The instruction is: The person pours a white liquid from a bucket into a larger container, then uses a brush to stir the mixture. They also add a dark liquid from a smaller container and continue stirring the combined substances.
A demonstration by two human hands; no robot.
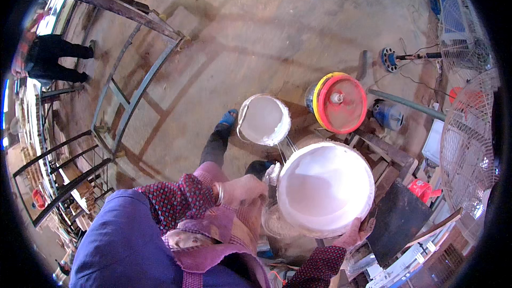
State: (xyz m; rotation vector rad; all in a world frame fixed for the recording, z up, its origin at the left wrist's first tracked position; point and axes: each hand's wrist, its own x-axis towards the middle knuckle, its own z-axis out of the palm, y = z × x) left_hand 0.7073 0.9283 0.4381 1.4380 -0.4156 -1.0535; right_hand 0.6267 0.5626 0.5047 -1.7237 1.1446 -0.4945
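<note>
A large white bucket (314,197), coated inside with white liquid, is tilted in front of me at the right. My right hand (354,233) grips its near right side. My left hand (244,190) is closed beside its left side, next to a white-caked lump (272,174); what the fingers hold is hidden. Beyond it, a smaller bucket (263,119) stands on the floor, white-smeared at the rim and filled with pale liquid. Thin whitish strands run between the two buckets; whether they are liquid or wire I cannot tell.
A red-rimmed bucket (342,102) with a yellow band stands beyond on the right. Large fan guards (464,144) line the right edge. A metal frame (133,104) stands at the left, near another person (53,56). Wooden boards (384,154) and a dark panel (399,223) lie right.
</note>
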